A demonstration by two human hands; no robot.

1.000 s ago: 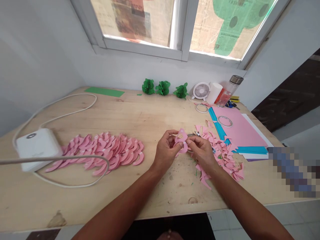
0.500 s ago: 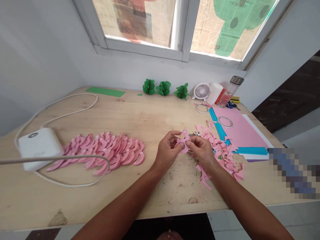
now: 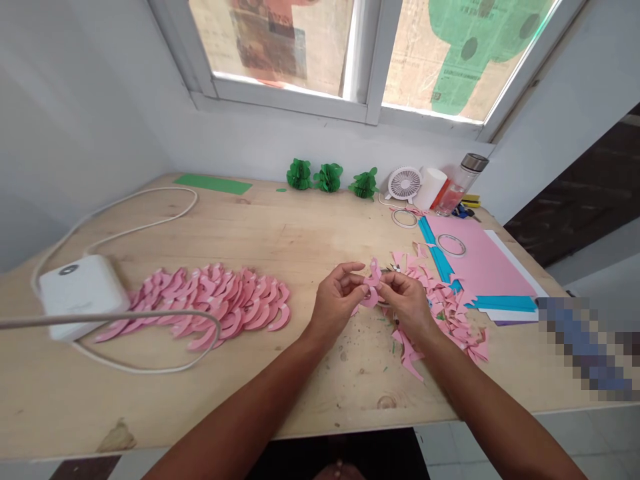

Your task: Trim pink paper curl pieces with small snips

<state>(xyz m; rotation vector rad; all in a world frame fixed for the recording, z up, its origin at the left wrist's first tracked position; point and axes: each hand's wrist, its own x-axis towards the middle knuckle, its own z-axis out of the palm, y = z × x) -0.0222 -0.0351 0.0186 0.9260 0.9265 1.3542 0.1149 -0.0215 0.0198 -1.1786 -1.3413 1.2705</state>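
Observation:
Between my two hands a small curved piece of pink paper [image 3: 374, 272] is held up above the table. My left hand [image 3: 338, 300] pinches its lower left side with thumb and fingers. My right hand [image 3: 404, 299] grips the right edge the same way. Behind the right fingers, a metal tool [image 3: 397, 269] shows only in part. Right of that hand lie many pink paper scraps [image 3: 450, 303]. To the left, a heap of curved pink paper pieces [image 3: 230, 300] lies in overlapping rows.
A white power bank [image 3: 83, 293] with a looping cable [image 3: 150, 370] is at the left. Green paper shapes [image 3: 327, 178], a small fan [image 3: 405, 183] and a glass bottle [image 3: 460, 183] line the wall. Tape rolls [image 3: 451, 235] and coloured sheets [image 3: 500, 267] lie at the right.
The pink paper between my hands has turned or folded: it showed a broader face with a yellowish patch, and now looks narrower and curved. Both hands stay nearly in place.

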